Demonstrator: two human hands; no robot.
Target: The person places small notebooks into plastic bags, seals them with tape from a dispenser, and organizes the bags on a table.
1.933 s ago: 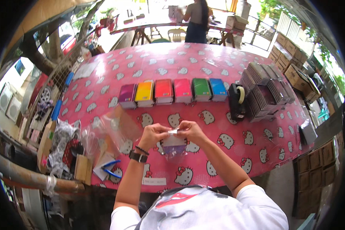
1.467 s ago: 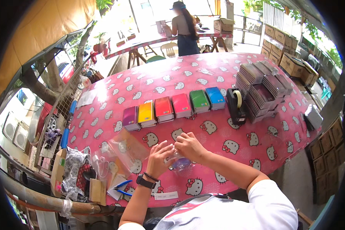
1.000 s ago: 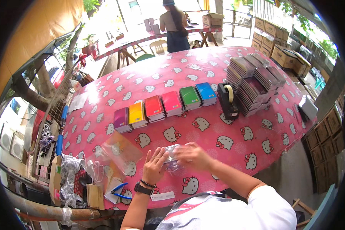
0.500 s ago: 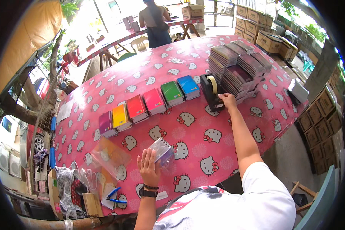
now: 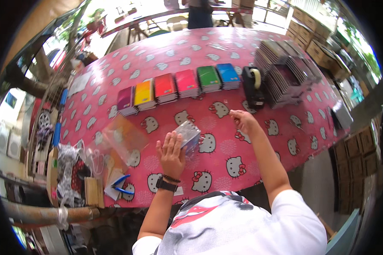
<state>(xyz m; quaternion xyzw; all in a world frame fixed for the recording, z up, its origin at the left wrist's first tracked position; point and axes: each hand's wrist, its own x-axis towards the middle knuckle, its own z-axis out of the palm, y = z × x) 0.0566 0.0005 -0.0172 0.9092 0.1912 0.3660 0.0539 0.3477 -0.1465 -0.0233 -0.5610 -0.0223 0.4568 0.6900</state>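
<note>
Head view, with the clock centred on the small plastic-wrapped notebook: six stacks of notebooks curve across the pink printed tabletop, from the purple stack at 10 o'clock to the blue stack at 1, standing between the wrapped notebook and the tabletop's far edge. At 2 o'clock a black tape dispenser sits beside the blue stack, and just past it rises a big pile of wrapped notebooks. A pale block-shaped thing is far out at 3. Clear plastic sleeves lie at 9, blue-handled pliers at 8, a patterned cloth bundle beyond them. A person stands at 12, past the tabletop.

The left hand lies flat, fingers straight, against the wrapped notebook's left side; the notebook is at 1 o'clock from that grip. The right hand is raised at between 2 and 3, its fingertips drawn together; I cannot tell whether they pinch anything. From this grip the wrapped notebook lies at 8 o'clock, apart from it
</note>
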